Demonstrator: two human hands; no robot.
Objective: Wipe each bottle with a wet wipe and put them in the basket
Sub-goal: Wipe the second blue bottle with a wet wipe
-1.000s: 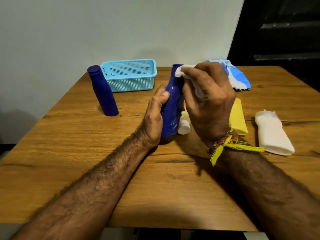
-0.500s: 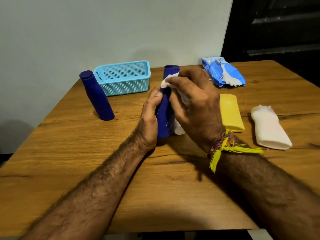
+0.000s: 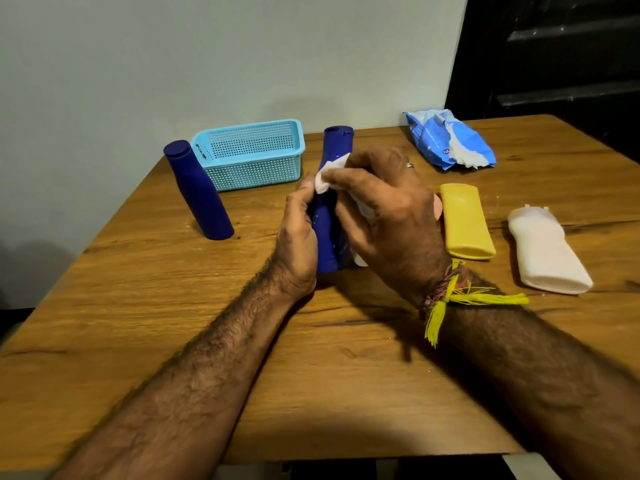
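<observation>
So the blue bottle (image 3: pixel 327 216) stands upright mid-table (image 3: pixel 173 323), left hand (image 3: pixel 297 237) wrapped round its body, fingers curled on it. Right hand (image 3: pixel 388 216) pinches a white wet wipe (image 3: pixel 329 174) against the neck. Second blue bottle (image 3: pixel 199 195) stands at 10 o'clock, just beside the light blue basket (image 3: pixel 249 157). Yellow bottle (image 3: pixel 465 225) and white bottle (image 3: pixel 547 252) lie at 3 o'clock, wipes pack (image 3: pixel 446 140) at 1.

Just one camera here, strapped to the person's head, wide-angle, looking forward and down across the brown wooden table (image 3: pixel 173 306) toward the pale wall behind it. It's close in, both forearms filling the bottom of the view.
</observation>
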